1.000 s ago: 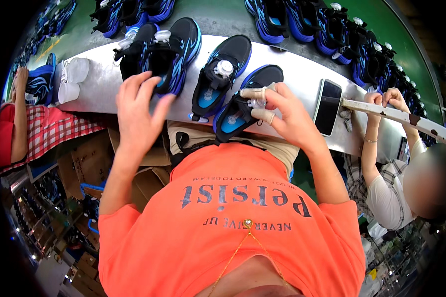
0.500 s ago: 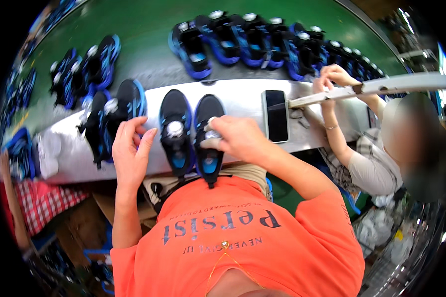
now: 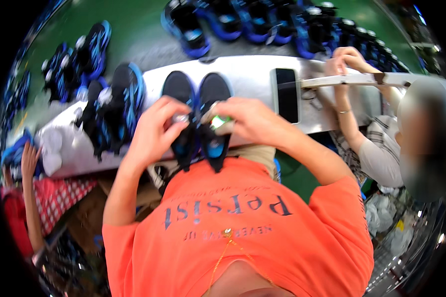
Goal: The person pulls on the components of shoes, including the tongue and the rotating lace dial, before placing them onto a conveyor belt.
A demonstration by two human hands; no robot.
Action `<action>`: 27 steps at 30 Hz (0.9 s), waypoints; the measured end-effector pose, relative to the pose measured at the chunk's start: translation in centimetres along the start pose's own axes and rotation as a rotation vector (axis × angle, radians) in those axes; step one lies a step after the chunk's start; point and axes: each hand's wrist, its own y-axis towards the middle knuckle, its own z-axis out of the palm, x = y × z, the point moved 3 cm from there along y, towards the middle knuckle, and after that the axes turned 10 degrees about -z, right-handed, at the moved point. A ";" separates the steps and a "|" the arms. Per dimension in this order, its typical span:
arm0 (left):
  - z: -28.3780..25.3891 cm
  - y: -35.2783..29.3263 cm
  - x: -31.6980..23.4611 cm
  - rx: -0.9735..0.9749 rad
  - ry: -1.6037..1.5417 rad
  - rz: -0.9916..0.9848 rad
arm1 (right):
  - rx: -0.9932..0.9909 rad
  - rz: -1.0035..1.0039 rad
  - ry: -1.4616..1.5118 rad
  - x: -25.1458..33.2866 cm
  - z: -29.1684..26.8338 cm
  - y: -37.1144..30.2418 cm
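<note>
A pair of black and blue sneakers stands side by side on the metal bench (image 3: 252, 74) before me, toes pointing away. My left hand (image 3: 158, 128) closes its thumb and fingers round the white dial (image 3: 181, 119) on the tongue of the left sneaker (image 3: 177, 85). On the right sneaker (image 3: 215, 89), my right hand (image 3: 250, 119) pinches the front of the tongue, where a round piece (image 3: 217, 121) glows green. Pale covers sit on the right thumb and forefinger tips. The heels of both sneakers lie close against my orange shirt.
Left of the pair stand more sneakers (image 3: 126, 94). Across the green surface runs a long row of sneakers (image 3: 255, 22). A phone (image 3: 287, 96) lies right of my hand, beside a white bar (image 3: 352, 80). A co-worker's hands (image 3: 349, 59) are at right; another person's hand (image 3: 30, 161) at left.
My left hand has moved right, from beside the pair onto the left sneaker's dial. A green glow now shows between my right fingers. The view has shifted, and the left co-worker's hand has risen.
</note>
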 end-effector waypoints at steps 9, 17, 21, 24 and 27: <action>7.3 -4.9 -2.6 0.309 -0.742 -0.573 | 0.002 0.024 0.055 -0.5 -0.1 0.1; 10.7 -3.9 -1.6 0.226 -1.175 -0.641 | -0.016 -0.039 0.105 -1.1 -0.5 -0.3; 10.7 -4.0 -1.7 0.263 -1.153 -0.639 | -0.031 0.017 0.073 -0.6 -0.3 -0.3; 10.9 -4.0 -1.8 0.265 -1.149 -0.630 | -0.041 -0.107 0.112 -1.3 -0.4 -0.2; 11.1 -3.9 -1.7 0.234 -1.169 -0.626 | -0.051 -0.069 0.046 -1.6 0.0 -0.5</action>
